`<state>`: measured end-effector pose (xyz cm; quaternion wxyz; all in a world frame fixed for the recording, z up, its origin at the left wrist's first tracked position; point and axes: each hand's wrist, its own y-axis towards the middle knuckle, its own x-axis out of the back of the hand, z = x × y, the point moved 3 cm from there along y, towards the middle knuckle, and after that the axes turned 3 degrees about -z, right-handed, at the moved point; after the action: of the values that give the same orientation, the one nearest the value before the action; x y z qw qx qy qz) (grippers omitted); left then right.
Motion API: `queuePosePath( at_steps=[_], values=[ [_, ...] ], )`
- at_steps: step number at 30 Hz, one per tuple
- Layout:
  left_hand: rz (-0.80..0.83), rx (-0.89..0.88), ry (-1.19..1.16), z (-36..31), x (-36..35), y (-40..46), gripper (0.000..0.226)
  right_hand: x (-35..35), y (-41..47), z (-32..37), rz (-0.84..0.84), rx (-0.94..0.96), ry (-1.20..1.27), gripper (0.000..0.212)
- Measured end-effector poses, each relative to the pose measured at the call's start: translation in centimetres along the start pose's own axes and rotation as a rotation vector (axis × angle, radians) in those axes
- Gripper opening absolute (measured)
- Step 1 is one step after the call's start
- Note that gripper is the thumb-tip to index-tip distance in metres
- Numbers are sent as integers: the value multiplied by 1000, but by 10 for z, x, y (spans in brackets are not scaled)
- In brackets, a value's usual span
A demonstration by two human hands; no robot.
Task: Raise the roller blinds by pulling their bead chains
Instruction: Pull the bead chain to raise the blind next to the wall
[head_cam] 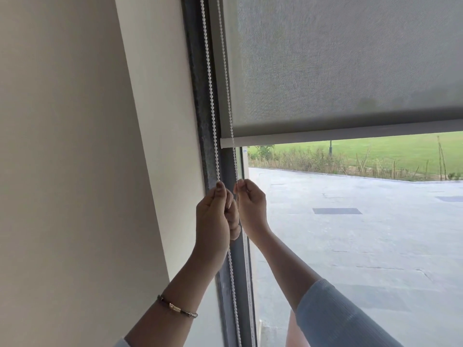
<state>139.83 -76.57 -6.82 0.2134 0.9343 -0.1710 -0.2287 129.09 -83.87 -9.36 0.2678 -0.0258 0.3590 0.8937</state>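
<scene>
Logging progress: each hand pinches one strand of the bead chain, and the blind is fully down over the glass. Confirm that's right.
Not quite. In the head view the blind is partly raised, with open glass below. The left hand and right hand each pinch one chain strand.

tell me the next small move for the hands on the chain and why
Probably a short downward pull with one hand while the other lets its strand run. The left hand and right hand each pinch one strand of the bead chain, and the blind hangs with its bottom bar only partway up the window. Which strand raises it I cannot tell.
</scene>
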Motion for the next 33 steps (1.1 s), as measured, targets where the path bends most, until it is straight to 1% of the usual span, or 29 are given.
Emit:
queuePosePath(
  at_steps=[2,6,9,11,14,19,25,33],
  values=[
    [30,-5,-35,-6,-8,1,40,3,-3,-5,1,-18,-22,52],
    [-19,-56,68,-7,-10,-1,49,6,-6,-8,-9,-30,-29,53],
    [-52,-89,117,-1,-9,-10,55,7,-4,-3,-9,-63,16,43],
    [-61,-87,116,5,-7,-18,52,9,2,-1,-4,-112,68,35],
    [-70,-86,65,9,-4,-23,49,12,11,6,6,-146,101,33],
    [-68,-81,59,9,-3,-30,47,16,18,11,8,-204,134,28],
    [-76,-47,48,20,0,-37,47,19,21,16,18,-205,135,25],
    [-70,-44,109,27,9,-39,50,19,26,21,2,-133,62,26]
  ],
)
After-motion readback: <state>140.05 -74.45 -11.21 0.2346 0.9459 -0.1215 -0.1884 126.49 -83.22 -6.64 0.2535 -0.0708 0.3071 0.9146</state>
